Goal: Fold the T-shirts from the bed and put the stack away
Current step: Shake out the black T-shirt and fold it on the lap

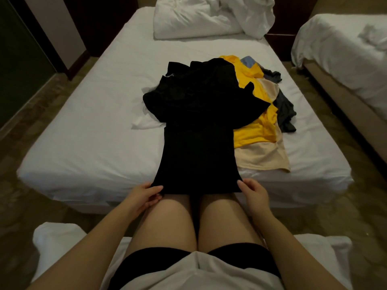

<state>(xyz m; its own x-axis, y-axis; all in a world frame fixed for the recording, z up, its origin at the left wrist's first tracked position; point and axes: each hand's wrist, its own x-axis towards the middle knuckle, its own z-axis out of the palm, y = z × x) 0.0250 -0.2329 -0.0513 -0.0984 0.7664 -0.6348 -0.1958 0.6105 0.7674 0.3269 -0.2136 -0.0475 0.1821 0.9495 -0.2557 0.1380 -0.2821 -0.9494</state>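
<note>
A black T-shirt [196,126] lies stretched out along the white bed [88,130], its hem hanging over the near edge onto my knees. My left hand [144,195] pinches the hem's left corner and my right hand [254,192] pinches the right corner. The shirt's upper part rests on a loose pile: a yellow T-shirt [251,132], a cream T-shirt [263,158], a dark grey garment [285,114] and a bit of blue cloth [248,61]. A small white piece of cloth [144,122] shows at the left of the black shirt.
A crumpled white duvet and pillow [209,17] lie at the head of the bed. A second bed [345,55] stands to the right across a narrow floor gap. I sit on another white-sheeted bed [54,239] facing the first.
</note>
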